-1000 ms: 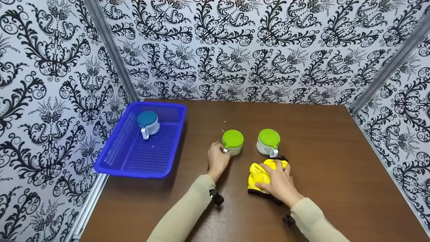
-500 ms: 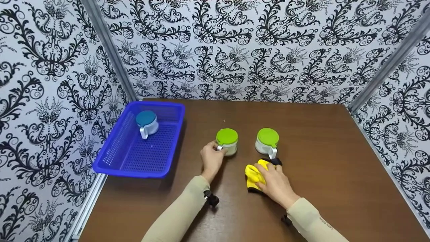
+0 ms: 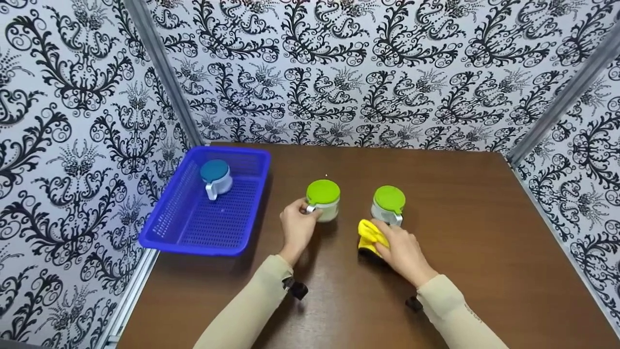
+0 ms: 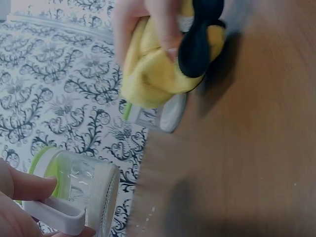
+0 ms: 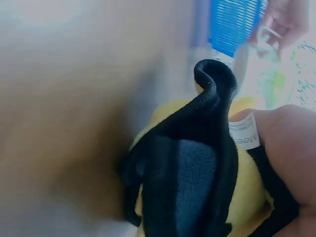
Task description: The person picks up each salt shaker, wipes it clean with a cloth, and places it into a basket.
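Note:
My left hand [image 3: 298, 225] grips the white handle [image 4: 59, 215] of a clear jar [image 3: 328, 211] with a green lid [image 3: 323, 192]. In the left wrist view this jar is tilted and its base looks raised off the table. My right hand [image 3: 404, 249] holds a bunched yellow cloth [image 3: 372, 234] with dark edging and a grey inner side [image 5: 197, 173]. A white label [image 5: 245, 132] shows by the thumb in the right wrist view. Just beyond the cloth stands a second green-lidded jar [image 3: 389, 198], its handle partly covered by my right hand.
A blue plastic basket [image 3: 249, 232] sits at the left of the brown table [image 3: 460, 213]. Inside it stands a blue-lidded jar [image 3: 215, 177] with a white handle. Patterned walls [image 3: 339, 72] enclose the back and sides. Small white specks [image 4: 148, 217] lie on the table.
My left hand has lifted the jar slightly and moved it left, away from the second jar. My right hand has gathered the cloth up from the table into a tighter bunch.

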Tool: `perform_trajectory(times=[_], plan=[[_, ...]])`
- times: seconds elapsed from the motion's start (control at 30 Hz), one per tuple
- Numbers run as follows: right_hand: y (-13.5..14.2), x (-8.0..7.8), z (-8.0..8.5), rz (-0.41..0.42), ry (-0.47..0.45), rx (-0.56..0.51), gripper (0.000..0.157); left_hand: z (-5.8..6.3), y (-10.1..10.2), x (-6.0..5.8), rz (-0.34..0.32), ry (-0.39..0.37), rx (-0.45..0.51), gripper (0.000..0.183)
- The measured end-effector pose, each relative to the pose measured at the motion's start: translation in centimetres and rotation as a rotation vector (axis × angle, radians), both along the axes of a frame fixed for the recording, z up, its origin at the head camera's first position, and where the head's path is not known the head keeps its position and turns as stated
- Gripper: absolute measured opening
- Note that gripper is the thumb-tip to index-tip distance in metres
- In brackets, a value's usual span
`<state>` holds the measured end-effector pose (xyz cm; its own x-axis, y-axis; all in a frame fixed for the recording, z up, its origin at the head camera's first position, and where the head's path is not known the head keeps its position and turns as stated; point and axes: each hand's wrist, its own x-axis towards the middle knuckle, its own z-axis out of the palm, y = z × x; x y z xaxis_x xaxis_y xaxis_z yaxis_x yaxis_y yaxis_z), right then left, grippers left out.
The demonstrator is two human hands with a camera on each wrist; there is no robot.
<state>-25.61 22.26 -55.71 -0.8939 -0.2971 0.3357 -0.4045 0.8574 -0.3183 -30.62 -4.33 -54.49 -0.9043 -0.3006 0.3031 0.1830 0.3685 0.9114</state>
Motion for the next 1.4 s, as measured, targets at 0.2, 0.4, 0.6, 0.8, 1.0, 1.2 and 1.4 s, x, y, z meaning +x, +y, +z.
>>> perform_trajectory(times=[0.2,0.4,0.6,0.8,1.0,1.2,1.4], plan=[[-1.9,-0.4,3.4,0.042,0.173,-0.159,0.057,1.3,-0.1,1.0,0.002,0.038,0.007,0.03],[-5.4,-0.4,6.7,0.073,0.403,-0.242,0.07,2.7,0.5,1.7,-0.01,0.05,-0.005,0.029],[-8.0,-0.2,7.4,0.064,0.451,-0.182,0.068,3.7,1.5,2.5,-0.06,0.073,-0.001,0.016],[-8.1,0.3,6.9,0.062,0.463,-0.174,0.066,4.0,1.8,2.9,-0.081,0.089,0.009,0.016],[-7.6,0.7,5.8,0.105,0.535,-0.163,0.066,4.3,1.6,3.0,-0.095,0.107,0.018,0.014],[-6.6,1.1,3.7,0.11,0.618,-0.151,0.061,4.6,1.8,3.3,-0.11,0.115,0.043,0.023],[-6.5,0.9,1.9,0.133,0.557,-0.161,0.059,5.6,1.2,3.2,-0.079,0.157,0.012,0.021]])
